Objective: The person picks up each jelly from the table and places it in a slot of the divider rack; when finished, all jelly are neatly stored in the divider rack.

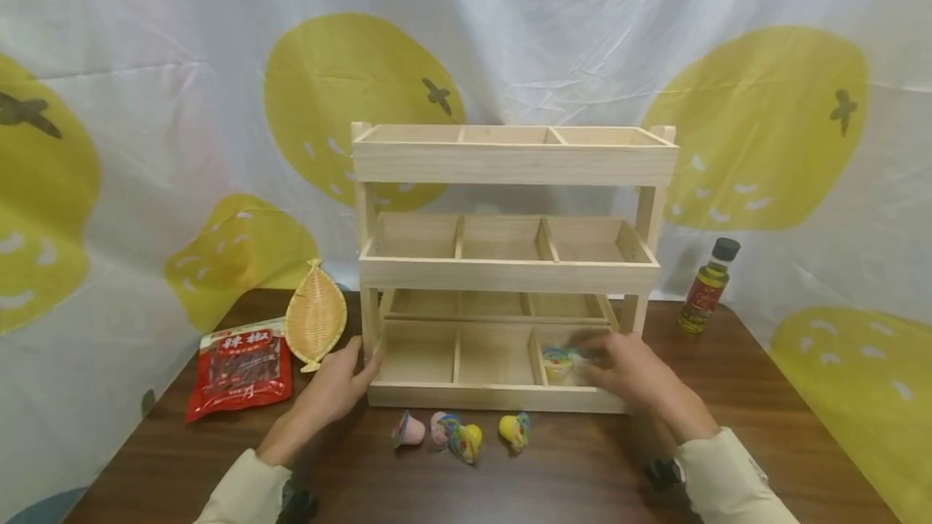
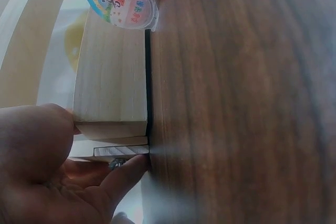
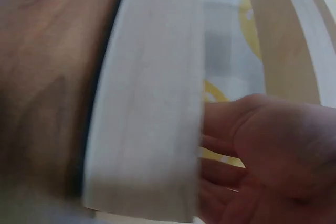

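A three-tier wooden rack [image 1: 510, 399] stands on the table, its trays split into compartments. My left hand [image 1: 338, 378] grips the lower left corner of the bottom tray; in the left wrist view its thumb and fingers lie around the wooden end [image 2: 113, 129]. My right hand [image 1: 626, 366] reaches into the bottom tray's right compartment, beside a jelly cup [image 1: 557, 362] with a colourful lid. Its fingertips are blurred there, and the front board [image 3: 147, 98] hides them in the right wrist view; I cannot tell whether they hold anything. Several pink and yellow jelly cups [image 1: 408, 431] lie before the rack.
A red packet [image 1: 247, 366] of dried chillies and a boat-shaped woven basket [image 1: 316, 318] lie left of the rack. An oil bottle [image 1: 706, 289] with a black cap stands at the right rear. A lemon-print cloth [image 1: 510, 39] hangs behind the table [image 1: 582, 467].
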Demonstrator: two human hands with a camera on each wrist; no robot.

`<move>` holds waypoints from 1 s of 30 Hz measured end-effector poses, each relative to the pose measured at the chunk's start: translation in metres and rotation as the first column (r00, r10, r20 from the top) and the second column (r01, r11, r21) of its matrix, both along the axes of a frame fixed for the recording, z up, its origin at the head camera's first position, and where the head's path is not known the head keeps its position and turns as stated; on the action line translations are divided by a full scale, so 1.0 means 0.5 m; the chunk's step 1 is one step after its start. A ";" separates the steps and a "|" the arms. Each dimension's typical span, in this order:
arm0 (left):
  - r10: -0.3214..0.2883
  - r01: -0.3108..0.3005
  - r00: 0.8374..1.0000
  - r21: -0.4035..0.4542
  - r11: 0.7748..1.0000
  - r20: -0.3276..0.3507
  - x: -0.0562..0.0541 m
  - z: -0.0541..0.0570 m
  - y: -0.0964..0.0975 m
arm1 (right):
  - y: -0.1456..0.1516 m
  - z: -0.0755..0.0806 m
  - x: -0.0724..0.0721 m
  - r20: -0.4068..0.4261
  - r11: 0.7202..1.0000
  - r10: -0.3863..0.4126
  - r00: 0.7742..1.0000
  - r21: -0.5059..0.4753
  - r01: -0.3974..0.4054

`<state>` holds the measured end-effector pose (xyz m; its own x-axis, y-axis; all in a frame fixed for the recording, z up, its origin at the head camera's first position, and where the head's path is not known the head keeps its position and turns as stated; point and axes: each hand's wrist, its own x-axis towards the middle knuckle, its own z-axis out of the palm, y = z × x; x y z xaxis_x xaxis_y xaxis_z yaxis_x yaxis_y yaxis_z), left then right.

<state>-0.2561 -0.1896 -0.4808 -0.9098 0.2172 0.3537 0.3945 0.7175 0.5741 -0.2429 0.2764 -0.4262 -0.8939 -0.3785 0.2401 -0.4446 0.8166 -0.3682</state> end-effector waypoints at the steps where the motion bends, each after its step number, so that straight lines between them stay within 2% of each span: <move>1: -0.005 0.005 1.000 -0.002 1.000 -0.010 -0.001 -0.001 -0.001 | -0.002 -0.001 0.000 0.000 1.000 -0.017 1.000 0.006 0.017; 4: -0.002 0.002 1.000 -0.002 1.000 0.004 0.000 0.002 -0.002 | -0.007 -0.002 0.000 0.014 0.997 -0.071 0.997 0.026 0.071; 6: 0.015 -0.016 0.998 0.005 1.000 0.060 0.014 0.026 0.007 | -0.009 -0.001 0.001 0.028 0.996 -0.086 0.996 0.033 0.085; 11: 0.048 -0.046 0.992 -0.022 0.999 0.121 0.016 0.029 0.009 | -0.010 0.002 0.007 0.045 0.996 -0.084 0.995 0.031 0.083; 21: 0.056 -0.053 0.992 -0.029 0.998 0.117 0.012 0.023 0.006 | -0.017 -0.004 0.004 0.038 0.992 -0.125 0.991 0.028 0.124; 30: 0.048 -0.045 0.989 -0.019 0.999 0.138 0.015 0.028 0.007 | -0.013 -0.002 0.006 0.057 0.991 -0.133 0.989 0.015 0.133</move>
<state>-0.2487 -0.1861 -0.4667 -0.9591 0.1782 0.2201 0.2778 0.7427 0.6093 -0.2399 0.2702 -0.4271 -0.9487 -0.2576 0.1834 -0.3101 0.8712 -0.3806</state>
